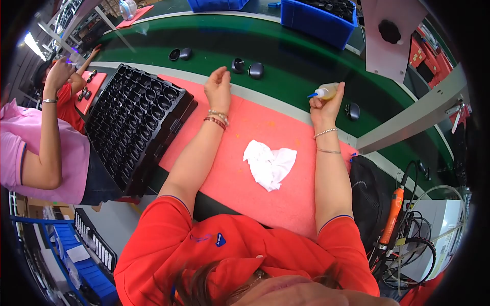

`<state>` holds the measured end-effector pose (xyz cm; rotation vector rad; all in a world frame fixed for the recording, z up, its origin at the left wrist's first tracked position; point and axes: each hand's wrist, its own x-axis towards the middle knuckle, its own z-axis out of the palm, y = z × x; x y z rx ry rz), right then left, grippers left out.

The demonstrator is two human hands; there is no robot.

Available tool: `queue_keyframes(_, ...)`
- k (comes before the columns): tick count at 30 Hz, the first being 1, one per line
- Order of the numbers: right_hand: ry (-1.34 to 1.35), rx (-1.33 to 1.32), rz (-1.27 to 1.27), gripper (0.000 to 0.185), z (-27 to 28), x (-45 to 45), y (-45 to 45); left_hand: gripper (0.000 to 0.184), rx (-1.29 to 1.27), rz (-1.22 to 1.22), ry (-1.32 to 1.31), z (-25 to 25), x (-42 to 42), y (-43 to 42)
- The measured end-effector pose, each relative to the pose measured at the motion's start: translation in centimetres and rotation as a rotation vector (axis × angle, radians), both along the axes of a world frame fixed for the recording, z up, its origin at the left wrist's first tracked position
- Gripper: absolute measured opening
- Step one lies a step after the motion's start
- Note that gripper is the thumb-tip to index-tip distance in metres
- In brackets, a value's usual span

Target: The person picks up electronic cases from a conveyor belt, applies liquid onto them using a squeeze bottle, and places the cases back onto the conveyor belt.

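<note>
My left hand (218, 91) is raised over the far edge of the pink mat, its fingers loosely bent and apart, with nothing visible in them. Just beyond it on the green belt lie a round dark shell (238, 65) and a glossy dark rounded part (256, 70); the hand does not appear to touch either. My right hand (325, 106) grips a small squeeze bottle (328, 91) of yellowish liquid, tipped sideways with its blue nozzle pointing left. Between my forearms, a crumpled white cloth (269, 164) rests on the pink mat (240, 188).
A black tray (176, 115) with many round pockets stands on the left, beside a person in pink (41, 148). More dark parts (352, 110) sit on the green belt (301, 76). Blue bins (319, 23) stand beyond it. An orange electric screwdriver (393, 217) hangs at right.
</note>
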<state>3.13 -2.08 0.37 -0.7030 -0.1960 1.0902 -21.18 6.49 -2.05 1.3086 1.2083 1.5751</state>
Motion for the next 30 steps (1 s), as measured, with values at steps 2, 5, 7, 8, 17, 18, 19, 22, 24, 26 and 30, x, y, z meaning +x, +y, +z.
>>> queue_keyframes(2, -0.010, 0.046, 0.008, 0.046, 0.1, 0.1, 0.0, 0.023, -0.013, 0.107, -0.025, -0.1, -0.1, 0.9)
queue_keyframes(5, 0.007, 0.038, -0.004, 0.046, 0.2, 0.2, 0.1, 0.027, 0.025, 0.132, 0.145, -1.0, -0.6, 3.7)
queue_keyframes(7, 0.022, 0.048, -0.008, 0.047, -0.1, 0.3, 0.3, 0.030, 0.014, 0.132, 0.240, -0.6, -0.6, 5.1)
queue_keyframes(8, 0.018, 0.040, 0.003, 0.047, -0.3, 0.4, 0.3, 0.034, -0.005, 0.133, 0.414, -0.2, -0.4, 5.9)
queue_keyframes(17, 0.023, 0.020, -0.017, 0.048, -0.1, 0.3, 0.4, 0.031, 0.081, -0.019, 1.321, 1.3, 3.0, 9.1)
queue_keyframes(18, 0.021, 0.025, -0.027, 0.048, -0.1, 0.3, 0.4, 0.031, 0.083, -0.025, 1.322, 1.4, 3.1, 9.1)
queue_keyframes(19, 0.026, 0.018, -0.021, 0.048, -0.2, 0.3, 0.5, 0.029, 0.038, -0.031, 1.311, 1.8, 3.2, 8.9)
queue_keyframes(22, 0.015, 0.017, -0.023, 0.047, -0.1, 0.3, 0.4, 0.024, 0.027, 0.005, 1.213, 1.2, 2.7, 8.9)
queue_keyframes(24, 0.010, 0.016, -0.020, 0.047, -0.2, 0.3, 0.5, 0.022, 0.059, 0.049, 1.122, 0.3, 2.1, 8.8)
queue_keyframes(26, 0.003, 0.016, -0.014, 0.047, -0.3, 0.2, 0.4, 0.021, 0.121, -0.009, 0.965, 0.2, 1.6, 7.2)
queue_keyframes(30, -0.017, 0.036, 0.010, 0.046, -1.0, 0.7, 0.6, 0.025, 0.255, -0.090, 1.050, -0.1, 1.5, 6.6)
